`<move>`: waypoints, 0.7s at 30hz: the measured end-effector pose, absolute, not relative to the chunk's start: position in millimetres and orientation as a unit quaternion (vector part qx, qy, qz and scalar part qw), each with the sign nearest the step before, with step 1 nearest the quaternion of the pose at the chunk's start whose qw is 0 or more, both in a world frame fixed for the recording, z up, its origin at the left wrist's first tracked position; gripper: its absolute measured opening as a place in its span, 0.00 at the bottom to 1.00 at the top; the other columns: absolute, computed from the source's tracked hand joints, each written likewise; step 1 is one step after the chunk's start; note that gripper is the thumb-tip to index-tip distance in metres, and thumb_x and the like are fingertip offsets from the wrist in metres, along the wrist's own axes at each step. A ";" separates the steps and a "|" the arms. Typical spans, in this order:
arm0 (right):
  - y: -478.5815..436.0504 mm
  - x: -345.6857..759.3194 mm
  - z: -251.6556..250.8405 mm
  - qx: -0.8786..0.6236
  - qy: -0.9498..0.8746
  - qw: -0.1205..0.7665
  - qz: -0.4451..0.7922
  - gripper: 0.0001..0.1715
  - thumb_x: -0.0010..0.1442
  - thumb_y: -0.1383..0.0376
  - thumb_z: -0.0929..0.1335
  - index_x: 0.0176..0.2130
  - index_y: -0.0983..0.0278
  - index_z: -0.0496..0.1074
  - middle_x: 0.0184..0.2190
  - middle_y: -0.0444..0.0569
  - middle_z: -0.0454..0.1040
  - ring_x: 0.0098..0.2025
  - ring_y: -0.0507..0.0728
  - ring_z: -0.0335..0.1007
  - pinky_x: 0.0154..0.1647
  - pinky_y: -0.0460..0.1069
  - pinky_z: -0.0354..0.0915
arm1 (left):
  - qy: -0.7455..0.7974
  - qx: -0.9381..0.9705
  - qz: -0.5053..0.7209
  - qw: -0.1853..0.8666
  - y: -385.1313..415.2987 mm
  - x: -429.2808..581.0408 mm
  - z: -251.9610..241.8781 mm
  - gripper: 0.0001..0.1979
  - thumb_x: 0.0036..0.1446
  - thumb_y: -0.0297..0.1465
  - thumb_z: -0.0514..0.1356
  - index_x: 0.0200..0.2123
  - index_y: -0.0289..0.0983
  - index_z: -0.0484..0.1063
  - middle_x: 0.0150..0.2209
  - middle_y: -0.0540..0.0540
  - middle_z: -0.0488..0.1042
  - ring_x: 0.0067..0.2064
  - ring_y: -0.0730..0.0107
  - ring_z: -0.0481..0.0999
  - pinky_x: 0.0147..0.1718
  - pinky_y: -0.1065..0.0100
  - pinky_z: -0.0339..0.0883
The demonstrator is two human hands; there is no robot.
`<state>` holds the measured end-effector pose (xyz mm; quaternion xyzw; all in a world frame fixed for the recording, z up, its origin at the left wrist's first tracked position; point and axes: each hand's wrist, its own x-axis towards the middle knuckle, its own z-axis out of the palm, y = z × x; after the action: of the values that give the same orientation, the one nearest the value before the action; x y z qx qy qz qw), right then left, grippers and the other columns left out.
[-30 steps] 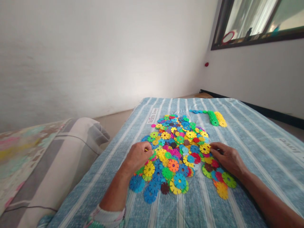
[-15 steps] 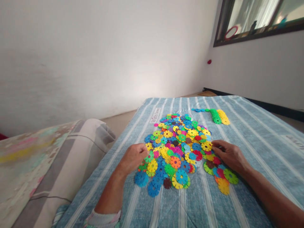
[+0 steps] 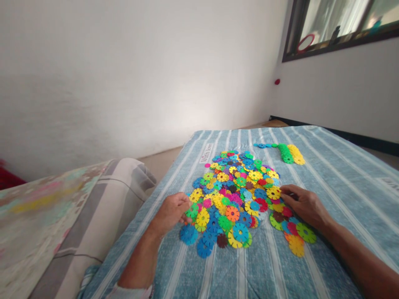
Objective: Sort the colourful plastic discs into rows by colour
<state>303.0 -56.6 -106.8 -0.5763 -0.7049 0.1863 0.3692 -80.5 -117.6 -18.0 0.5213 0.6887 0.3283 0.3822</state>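
Observation:
A pile of flat notched discs in many colours (image 3: 232,199) lies on the striped blue cloth (image 3: 218,274). At the pile's left edge, my left hand (image 3: 176,209) has its fingers bent together beside a green disc (image 3: 192,210); whether it grips anything is too small to tell. On the right side, my right hand (image 3: 302,203) pinches a yellow disc (image 3: 273,192) by its edge, between thumb and forefinger. Under that hand lie green, red and orange discs.
Behind the pile, a green stack of discs (image 3: 286,153) and a yellow stack (image 3: 296,154) lie side by side, with a short blue row (image 3: 262,145) to their left. A folded grey and white fabric (image 3: 124,182) is at the left.
My left hand has drawn back slightly from the yellow disc at the pile's left edge. My right hand keeps its pinch. The whole view has shifted a little.

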 end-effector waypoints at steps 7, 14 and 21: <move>-57.1 296.1 -107.0 -0.565 -0.713 0.390 0.142 0.15 0.57 0.57 0.63 0.35 0.62 0.76 0.35 0.49 0.79 0.37 0.59 0.75 0.39 0.52 0.67 | 0.634 0.579 0.337 0.385 -111.5 -49.9 -15.4 0.11 0.47 0.39 0.58 0.25 0.38 0.64 0.18 0.58 0.66 0.17 0.72 0.73 0.16 0.74 0.60; -87.6 247.0 -67.6 -0.452 -0.751 0.431 0.214 0.13 0.61 0.61 0.63 0.31 0.64 0.74 0.27 0.46 0.75 0.31 0.53 0.69 0.36 0.47 0.63 | 0.552 0.616 0.394 0.401 -100.2 8.9 -14.3 0.11 0.52 0.40 0.58 0.27 0.38 0.67 0.19 0.57 0.67 0.19 0.73 0.73 0.20 0.73 0.65; -108.8 204.2 -47.3 -0.420 -0.671 0.441 0.424 0.09 0.55 0.66 0.66 0.24 0.65 0.70 0.20 0.40 0.66 0.23 0.47 0.58 0.24 0.43 0.54 | 0.495 0.585 0.462 0.446 -105.5 46.9 -30.4 0.13 0.53 0.42 0.60 0.29 0.39 0.68 0.23 0.54 0.71 0.25 0.70 0.75 0.25 0.70 0.71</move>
<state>204.2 -108.8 -47.3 -0.4198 -0.6705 0.4240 0.4409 46.9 -105.5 -30.4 0.5851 0.4954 0.4615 0.4464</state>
